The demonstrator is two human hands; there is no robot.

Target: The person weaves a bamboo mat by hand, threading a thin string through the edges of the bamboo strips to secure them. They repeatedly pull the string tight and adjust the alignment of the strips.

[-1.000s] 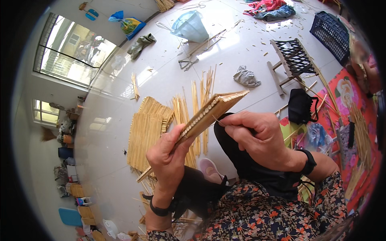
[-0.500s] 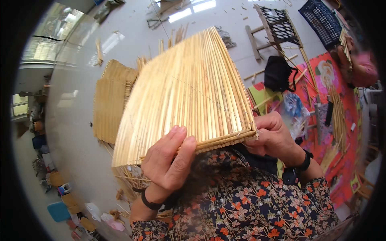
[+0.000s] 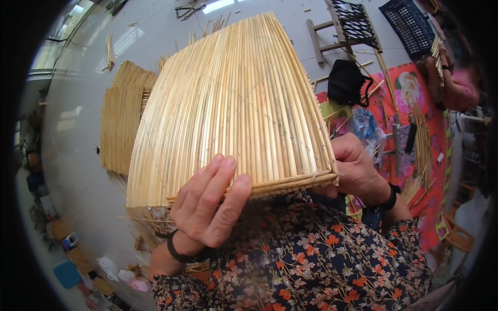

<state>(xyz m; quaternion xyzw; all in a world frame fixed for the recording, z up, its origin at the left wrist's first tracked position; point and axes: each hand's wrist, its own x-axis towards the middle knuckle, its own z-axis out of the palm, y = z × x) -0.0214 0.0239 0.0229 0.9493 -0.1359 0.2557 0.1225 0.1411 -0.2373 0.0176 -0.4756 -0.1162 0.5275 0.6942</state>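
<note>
A large panel of pale straw stalks [image 3: 228, 109], laid side by side and crossed by fine thread lines, fills the middle of the view. Along its near edge runs a thin bundled stalk edging [image 3: 293, 181]. My left hand [image 3: 210, 205] is closed on this edge left of the middle, fingers on top and the thumb beside them. At the near right corner my right hand [image 3: 358, 168] is closed on the panel; its fingertips are partly hidden behind the corner. Dark bands circle both wrists.
Other straw panels [image 3: 122, 122] lie on the floor at left. To the right, a red floral cloth [image 3: 433, 202] bears loose stalks [image 3: 423, 137], a black bag [image 3: 347, 83] and clear plastic. Beyond are a small wooden stool [image 3: 355, 23] and a blue crate [image 3: 410, 26]. Another person's arm [image 3: 459, 96] holds stalks.
The panel has shifted a little to the left and its face now shows more broadly. Both hands have moved slightly left with it, still holding the near edge and corner.
</note>
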